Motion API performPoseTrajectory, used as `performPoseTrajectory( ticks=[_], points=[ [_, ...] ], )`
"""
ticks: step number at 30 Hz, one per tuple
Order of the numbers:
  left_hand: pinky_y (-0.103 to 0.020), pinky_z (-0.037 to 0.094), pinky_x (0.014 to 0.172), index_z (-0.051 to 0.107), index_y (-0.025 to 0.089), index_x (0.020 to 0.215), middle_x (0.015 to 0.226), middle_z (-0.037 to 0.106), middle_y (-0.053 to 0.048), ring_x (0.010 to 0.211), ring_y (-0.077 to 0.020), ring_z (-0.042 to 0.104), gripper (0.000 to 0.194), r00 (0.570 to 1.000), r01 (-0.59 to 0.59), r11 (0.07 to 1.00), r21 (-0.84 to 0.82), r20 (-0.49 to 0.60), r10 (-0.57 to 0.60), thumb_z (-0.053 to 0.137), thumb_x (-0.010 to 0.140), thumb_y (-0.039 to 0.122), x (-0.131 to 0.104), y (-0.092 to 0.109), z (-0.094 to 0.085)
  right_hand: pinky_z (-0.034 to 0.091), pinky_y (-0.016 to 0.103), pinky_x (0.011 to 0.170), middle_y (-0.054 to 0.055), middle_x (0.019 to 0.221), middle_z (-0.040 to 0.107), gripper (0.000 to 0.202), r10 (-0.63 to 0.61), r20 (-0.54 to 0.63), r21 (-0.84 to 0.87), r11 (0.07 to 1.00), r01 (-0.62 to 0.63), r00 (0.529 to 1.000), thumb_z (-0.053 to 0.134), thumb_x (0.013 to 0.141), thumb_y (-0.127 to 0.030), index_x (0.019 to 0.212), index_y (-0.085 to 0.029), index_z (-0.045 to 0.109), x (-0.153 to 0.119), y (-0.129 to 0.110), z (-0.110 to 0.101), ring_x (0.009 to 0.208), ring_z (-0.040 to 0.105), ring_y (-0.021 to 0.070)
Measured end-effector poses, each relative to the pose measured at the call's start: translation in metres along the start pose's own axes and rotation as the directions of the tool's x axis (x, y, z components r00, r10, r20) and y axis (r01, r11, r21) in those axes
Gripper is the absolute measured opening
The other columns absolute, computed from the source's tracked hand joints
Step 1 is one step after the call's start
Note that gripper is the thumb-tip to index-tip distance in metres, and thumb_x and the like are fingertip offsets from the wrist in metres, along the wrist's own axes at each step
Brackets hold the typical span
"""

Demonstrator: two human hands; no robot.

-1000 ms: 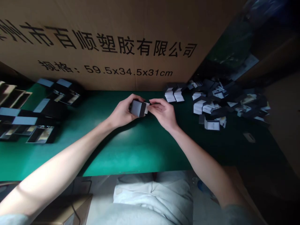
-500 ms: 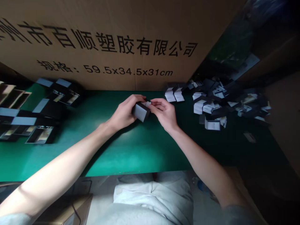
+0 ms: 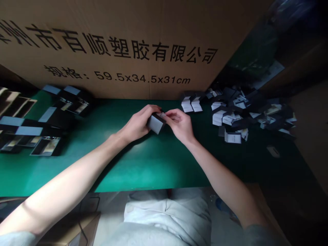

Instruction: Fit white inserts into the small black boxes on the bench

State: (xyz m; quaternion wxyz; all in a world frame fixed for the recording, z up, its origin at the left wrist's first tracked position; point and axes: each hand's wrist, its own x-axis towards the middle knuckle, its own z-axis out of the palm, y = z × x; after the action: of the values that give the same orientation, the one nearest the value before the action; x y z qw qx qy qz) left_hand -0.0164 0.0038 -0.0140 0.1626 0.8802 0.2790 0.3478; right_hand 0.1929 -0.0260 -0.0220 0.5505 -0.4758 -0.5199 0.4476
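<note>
A small dark box with a grey face is held over the green table, near the middle of the view. Wrapped round its left side and top is my left hand. My right hand is at the box's upper right, thumb and fingertips pinched together on a small pale flap or insert at its end. That pale piece is partly hidden by the fingers, so I cannot tell which it is.
Behind stands a big cardboard carton with black print. At the left are several black boxes with pale tops. A pile of small black and white pieces lies at the right, near a pale flat piece.
The view has shifted slightly. The box sits a little further right in the picture, and both hands remain at it with nearly the same grip.
</note>
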Motion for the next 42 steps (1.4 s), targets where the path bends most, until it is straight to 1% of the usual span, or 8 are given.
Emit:
performPoseTrajectory(
  ticks=[7, 15, 21, 26, 30, 33, 38, 42],
  points=[
    [-0.037, 0.058, 0.104, 0.057, 0.021, 0.130, 0.135, 0.070, -0.013, 0.126, -0.0271, 0.070, 0.051, 1.000, 0.002, 1.000, -0.018, -0.031, -0.002, 0.065, 0.082, 0.006, 0.0002, -0.0020, 0.0013, 0.061, 0.033, 0.081, 0.002, 0.091, 0.077, 0.046, -0.020, 0.024, -0.043, 0.999, 0.021, 1.000, 0.087, 0.077, -0.066, 0.089, -0.024, 0.072, 0.0018, 0.0026, -0.0027, 0.085, 0.074, 0.0184],
    [-0.037, 0.059, 0.103, 0.056, 0.021, 0.131, 0.135, 0.069, -0.014, 0.127, -0.0275, 0.070, 0.051, 1.000, -0.002, 1.000, -0.003, -0.014, 0.002, 0.063, 0.083, 0.005, 0.0007, -0.0005, 0.0008, 0.062, 0.033, 0.081, 0.003, 0.093, 0.078, 0.046, -0.038, 0.043, -0.062, 0.997, 0.041, 0.998, 0.084, 0.080, -0.067, 0.091, -0.024, 0.073, 0.0004, 0.0018, -0.0023, 0.086, 0.074, 0.0186],
    [-0.035, 0.059, 0.102, 0.057, 0.020, 0.131, 0.133, 0.070, -0.014, 0.125, -0.0264, 0.071, 0.053, 1.000, -0.024, 1.000, -0.004, -0.019, 0.024, 0.061, 0.081, 0.001, 0.0011, 0.0002, 0.0007, 0.063, 0.033, 0.083, 0.005, 0.106, 0.077, 0.038, -0.127, 0.075, -0.074, 0.988, 0.133, 0.989, 0.081, 0.088, -0.059, 0.103, -0.024, 0.078, 0.0002, 0.0057, -0.0036, 0.089, 0.074, 0.0175],
    [-0.035, 0.059, 0.101, 0.059, 0.020, 0.129, 0.132, 0.071, -0.013, 0.123, -0.0265, 0.071, 0.051, 0.999, -0.015, 1.000, -0.014, -0.046, 0.015, 0.065, 0.082, 0.003, 0.0013, -0.0006, 0.0014, 0.062, 0.031, 0.081, 0.004, 0.103, 0.075, 0.029, -0.204, 0.058, -0.109, 0.972, 0.209, 0.977, 0.077, 0.094, -0.053, 0.099, -0.025, 0.080, -0.0023, 0.0055, -0.0029, 0.088, 0.075, 0.0169],
    [-0.035, 0.059, 0.100, 0.059, 0.021, 0.128, 0.131, 0.072, -0.012, 0.122, -0.0261, 0.072, 0.051, 0.999, -0.010, 1.000, -0.026, -0.035, 0.010, 0.064, 0.081, 0.003, 0.0016, 0.0003, 0.0009, 0.062, 0.031, 0.080, 0.004, 0.102, 0.075, 0.030, -0.190, 0.070, -0.131, 0.971, 0.198, 0.979, 0.076, 0.094, -0.054, 0.096, -0.024, 0.079, -0.0032, 0.0040, -0.0034, 0.087, 0.074, 0.0166],
    [-0.035, 0.059, 0.101, 0.059, 0.021, 0.129, 0.132, 0.072, -0.013, 0.122, -0.0267, 0.072, 0.053, 1.000, 0.012, 0.999, -0.031, -0.019, -0.013, 0.065, 0.079, 0.004, 0.0013, 0.0004, 0.0008, 0.062, 0.032, 0.085, 0.003, 0.101, 0.076, 0.035, -0.135, 0.054, -0.106, 0.985, 0.140, 0.989, 0.078, 0.090, -0.059, 0.099, -0.026, 0.076, -0.0033, 0.0027, -0.0026, 0.091, 0.075, 0.0177],
    [-0.036, 0.059, 0.101, 0.059, 0.021, 0.131, 0.134, 0.072, -0.013, 0.122, -0.0275, 0.072, 0.054, 0.998, 0.066, 0.998, -0.025, 0.005, -0.066, 0.063, 0.078, 0.007, 0.0006, -0.0004, 0.0010, 0.063, 0.033, 0.086, 0.001, 0.092, 0.076, 0.052, -0.024, 0.005, -0.018, 1.000, 0.024, 1.000, 0.087, 0.074, -0.071, 0.090, -0.025, 0.068, -0.0022, -0.0011, 0.0004, 0.088, 0.074, 0.0182],
    [-0.036, 0.059, 0.100, 0.060, 0.021, 0.129, 0.134, 0.073, -0.013, 0.122, -0.0277, 0.073, 0.052, 0.996, 0.083, 0.996, -0.041, 0.015, -0.083, 0.066, 0.078, 0.009, 0.0009, 0.0007, 0.0006, 0.062, 0.032, 0.081, 0.002, 0.090, 0.076, 0.052, 0.014, 0.018, 0.018, 1.000, -0.014, 1.000, 0.090, 0.070, -0.069, 0.088, -0.024, 0.070, -0.0007, -0.0034, -0.0004, 0.083, 0.073, 0.0174]
  ],
)
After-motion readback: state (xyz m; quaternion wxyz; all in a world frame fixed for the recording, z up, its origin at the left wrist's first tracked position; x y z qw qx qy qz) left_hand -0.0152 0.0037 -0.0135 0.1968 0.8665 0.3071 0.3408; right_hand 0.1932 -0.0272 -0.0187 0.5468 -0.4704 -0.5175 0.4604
